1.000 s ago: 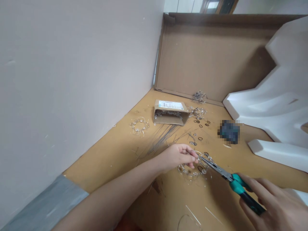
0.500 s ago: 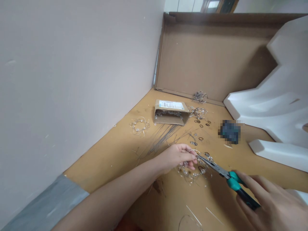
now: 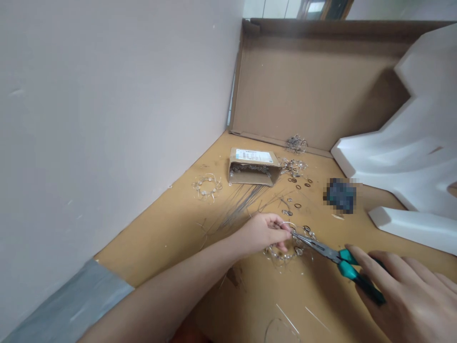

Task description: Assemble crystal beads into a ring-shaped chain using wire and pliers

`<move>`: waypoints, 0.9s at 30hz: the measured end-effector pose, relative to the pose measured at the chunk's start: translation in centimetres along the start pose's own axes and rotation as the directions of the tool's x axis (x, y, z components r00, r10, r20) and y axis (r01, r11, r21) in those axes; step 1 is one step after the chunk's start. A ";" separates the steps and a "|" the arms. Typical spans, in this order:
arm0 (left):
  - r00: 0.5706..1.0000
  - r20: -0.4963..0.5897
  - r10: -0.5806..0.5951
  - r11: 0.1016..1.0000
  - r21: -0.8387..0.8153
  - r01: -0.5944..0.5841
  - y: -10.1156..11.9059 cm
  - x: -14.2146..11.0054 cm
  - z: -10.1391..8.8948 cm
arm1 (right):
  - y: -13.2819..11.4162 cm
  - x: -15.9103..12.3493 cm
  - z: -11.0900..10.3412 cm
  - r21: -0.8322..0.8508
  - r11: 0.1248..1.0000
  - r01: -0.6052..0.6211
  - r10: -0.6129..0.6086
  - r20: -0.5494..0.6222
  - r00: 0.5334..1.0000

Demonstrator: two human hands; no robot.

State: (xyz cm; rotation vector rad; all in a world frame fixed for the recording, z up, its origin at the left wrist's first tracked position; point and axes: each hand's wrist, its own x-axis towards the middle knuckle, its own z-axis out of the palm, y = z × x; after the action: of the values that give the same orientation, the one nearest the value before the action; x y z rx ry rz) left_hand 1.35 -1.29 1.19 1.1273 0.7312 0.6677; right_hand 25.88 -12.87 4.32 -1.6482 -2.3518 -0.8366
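Two straight wires [image 3: 287,318] are seen at six o'clock from the working hands, on a brown tabletop [image 3: 157,238], with a curved wire [image 3: 267,328] beside them; at four o'clock, green-and-black long-nose pliers [image 3: 335,256] are gripped by the handles in the right hand [image 3: 403,290], fingers wrapped around them. The pliers' tips are brought to the fingertips of the left hand [image 3: 273,233], which is closed in a pinch on a wire ring strung with clear beads [image 3: 285,257]; the ring is held just above or on the tabletop — which of the two cannot be told.

Beyond, small dark rings [image 3: 297,206] are scattered at one o'clock; a spread of thin grey wires [image 3: 241,205] is laid out at eleven, its far end near an open small carton [image 3: 254,174] with clear beads inside. A second beaded ring [image 3: 207,186] is set down at ten o'clock; a tangled beaded heap [image 3: 294,166] is found just beside the carton, and a blurred dark object [image 3: 341,196] at two. The scene is backed by white foam pieces [image 3: 424,152] and a large cardboard panel [image 3: 317,90].
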 end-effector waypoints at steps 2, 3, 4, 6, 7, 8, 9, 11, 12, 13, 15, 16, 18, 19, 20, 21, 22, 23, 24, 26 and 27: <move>1.000 -0.006 -0.023 0.999 0.039 0.023 0.1 -0.1 0.0 | 0.8 -0.4 0.5 -0.054 0.995 0.085 -0.082 0.058 0.995; 0.999 -0.004 -0.032 0.998 0.055 0.033 0.1 -0.1 -0.1 | 1.1 -0.5 0.7 -0.069 0.991 0.111 -0.106 0.073 0.992; 0.999 -0.003 -0.039 0.997 0.067 0.039 0.1 -0.1 -0.1 | 1.3 -0.6 0.8 -0.080 0.990 0.114 -0.108 0.077 0.991; 0.999 0.005 -0.044 0.996 0.078 0.043 0.0 0.0 -0.2 | 1.4 -0.6 0.8 -0.085 0.990 0.109 -0.104 0.069 0.992; 0.999 0.007 -0.044 0.996 0.079 0.043 -0.1 0.0 -0.3 | 1.4 -0.5 0.8 -0.083 0.991 0.104 -0.099 0.065 0.993; 0.999 0.007 -0.043 0.996 0.080 0.042 -0.1 0.1 -0.3 | 1.4 -0.4 0.7 -0.079 0.992 0.098 -0.094 0.063 0.994; 0.999 0.010 -0.043 0.996 0.082 0.042 -0.2 0.1 -0.3 | 1.5 -0.4 0.7 -0.072 0.993 0.092 -0.087 0.067 0.994; 0.999 0.028 -0.035 0.996 0.078 0.033 -0.2 0.0 -0.3 | 1.6 -0.3 0.6 -0.053 0.995 0.088 -0.084 0.081 0.993; 0.999 0.040 -0.030 0.997 0.074 0.027 -0.2 -0.1 -0.3 | 1.6 -0.2 0.6 -0.042 0.996 0.084 -0.080 0.088 0.993; 0.998 0.052 -0.023 0.997 0.070 0.019 -0.1 -0.1 -0.3 | 1.6 -0.2 0.5 -0.027 0.996 0.085 -0.082 0.093 0.992; 0.997 0.077 -0.010 0.998 0.065 0.005 0.0 -0.3 -0.3 | 1.3 0.1 0.3 0.011 0.997 0.078 -0.078 0.089 0.993; 0.996 0.087 -0.008 0.998 0.066 0.002 0.1 -0.3 -0.3 | 1.0 0.2 0.1 0.030 0.998 0.062 -0.064 0.086 0.994; 0.995 0.100 -0.003 0.998 0.070 -0.004 0.1 -0.3 -0.3 | 0.2 0.5 -0.3 0.050 0.998 -0.034 0.029 0.100 0.995; 0.995 0.101 0.003 0.998 0.069 -0.010 0.1 -0.3 -0.3 | -0.2 0.7 -0.5 0.053 0.997 -0.065 0.059 0.102 0.993; 0.995 0.101 0.006 0.998 0.066 -0.012 0.1 -0.3 -0.3 | -0.6 0.8 -0.5 0.052 0.995 -0.087 0.081 0.110 0.991; 0.995 0.096 0.007 0.998 0.058 -0.012 0.2 -0.2 -0.2 | -0.9 0.8 -0.5 0.050 0.994 -0.099 0.092 0.120 0.988; 0.996 0.087 0.006 0.999 0.042 -0.010 0.2 -0.2 -0.2 | -1.0 0.8 -0.5 0.046 0.994 -0.098 0.092 0.127 0.988; 0.997 0.082 0.003 1.000 0.018 -0.004 0.2 -0.2 -0.1 | -1.1 0.8 -0.3 0.039 0.994 -0.101 0.094 0.140 0.986; 0.997 0.081 -0.003 1.000 -0.009 0.004 0.2 -0.2 0.0 | -1.0 0.8 -0.1 0.030 0.994 -0.105 0.100 0.150 0.984; 0.996 0.083 -0.014 0.998 -0.057 0.018 0.3 -0.2 0.0 | -0.8 0.6 0.2 0.010 0.997 -0.078 0.076 0.138 0.987; 0.996 0.088 -0.018 0.997 -0.072 0.024 0.3 -0.2 0.0 | -0.7 0.5 0.4 -0.002 0.999 -0.046 0.046 0.120 0.992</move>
State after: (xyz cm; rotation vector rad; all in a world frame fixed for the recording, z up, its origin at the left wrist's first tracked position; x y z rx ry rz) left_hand 1.25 -1.38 1.49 1.0737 0.6387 0.6185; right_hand 25.16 -12.44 4.00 -1.7924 -2.3811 -0.7483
